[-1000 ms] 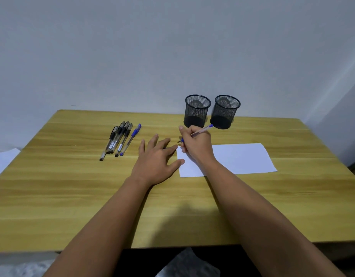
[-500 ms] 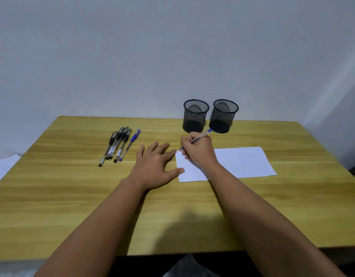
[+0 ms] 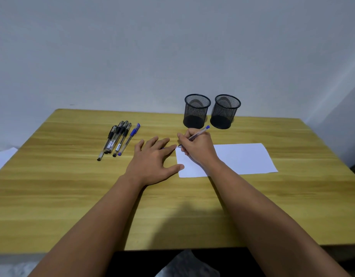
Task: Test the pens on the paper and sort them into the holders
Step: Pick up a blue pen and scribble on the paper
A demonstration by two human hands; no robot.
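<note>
- Far to the left of the paper (image 3: 242, 158), a small bundle of pens (image 3: 117, 139) lies side by side on the bench (image 3: 72, 196), mostly black-capped with one blue-capped at its right edge. They look like the untested lot, parked out of the way but within reach.
- Just left of the paper, the left hand (image 3: 152, 160) lies flat with fingers spread, its thumb on the sheet's near-left corner, apparently pinning it so it won't slide.
- On the paper's far-left corner, the right hand (image 3: 196, 146) has its grip pinched around a blue pen (image 3: 198, 132), tip down at the sheet's edge, in a writing hold. I see no mark there.
- Beyond the paper stand two black mesh holders (image 3: 196, 110), close together; both look empty, so sorting seems barely begun.
</note>
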